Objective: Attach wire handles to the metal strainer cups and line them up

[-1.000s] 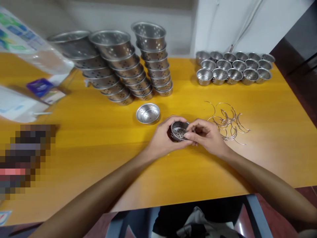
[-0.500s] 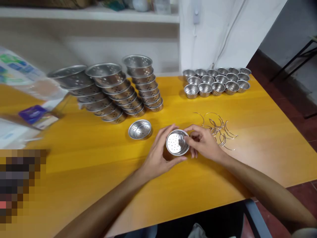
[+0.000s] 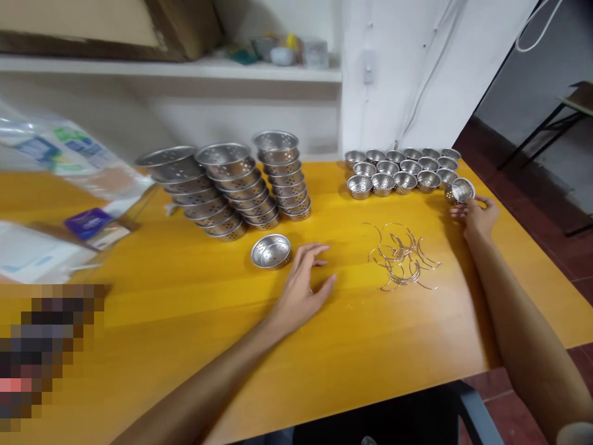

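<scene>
My right hand [image 3: 477, 216] is stretched out to the far right of the yellow table [image 3: 185, 309], its fingers closed on a small perforated metal cup [image 3: 459, 190] at the right end of a group of similar small cups [image 3: 398, 170]. Empty and with fingers spread, my left hand [image 3: 303, 281] rests just right of a single loose metal cup [image 3: 271, 250]. Between the two hands lies a pile of thin wire rings [image 3: 401, 256].
Three leaning stacks of larger perforated metal bowls [image 3: 231, 182] stand at the back centre. Plastic bags and a blue packet [image 3: 88, 222] lie at the left. A blurred-out patch covers the lower left. The table's right edge is close to my right hand.
My right hand has carried the small cup from the table's middle to the cup group at the far right. My left hand let go and now lies open.
</scene>
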`<action>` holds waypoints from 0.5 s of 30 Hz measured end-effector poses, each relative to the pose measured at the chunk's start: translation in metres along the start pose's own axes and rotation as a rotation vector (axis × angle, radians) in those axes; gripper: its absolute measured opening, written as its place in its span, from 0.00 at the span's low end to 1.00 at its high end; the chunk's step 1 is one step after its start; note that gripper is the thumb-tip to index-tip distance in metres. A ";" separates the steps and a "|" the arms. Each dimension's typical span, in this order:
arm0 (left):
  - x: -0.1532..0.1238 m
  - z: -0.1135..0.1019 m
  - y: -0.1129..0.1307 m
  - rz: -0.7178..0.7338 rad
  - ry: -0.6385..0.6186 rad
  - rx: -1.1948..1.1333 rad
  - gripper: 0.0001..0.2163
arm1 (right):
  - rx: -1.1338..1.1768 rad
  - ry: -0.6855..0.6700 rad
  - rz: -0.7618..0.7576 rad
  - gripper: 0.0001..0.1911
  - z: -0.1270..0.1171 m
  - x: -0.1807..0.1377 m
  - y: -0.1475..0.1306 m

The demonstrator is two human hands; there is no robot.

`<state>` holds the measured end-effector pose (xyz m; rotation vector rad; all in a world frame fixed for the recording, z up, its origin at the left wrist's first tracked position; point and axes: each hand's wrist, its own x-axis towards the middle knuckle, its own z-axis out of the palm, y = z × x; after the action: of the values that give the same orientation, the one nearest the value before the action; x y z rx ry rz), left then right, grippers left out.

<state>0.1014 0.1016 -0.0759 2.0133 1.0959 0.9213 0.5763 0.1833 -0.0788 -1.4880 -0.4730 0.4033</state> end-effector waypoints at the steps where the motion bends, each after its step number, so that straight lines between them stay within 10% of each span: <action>1: 0.000 0.000 0.000 -0.006 -0.001 0.003 0.22 | -0.008 -0.007 0.000 0.11 0.003 0.002 0.001; 15: 0.001 -0.001 -0.002 -0.002 -0.014 0.046 0.19 | -0.169 -0.004 -0.038 0.07 0.013 0.009 0.012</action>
<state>0.1003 0.1030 -0.0767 2.0523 1.1214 0.8870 0.5776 0.1994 -0.0900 -1.6388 -0.5485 0.3433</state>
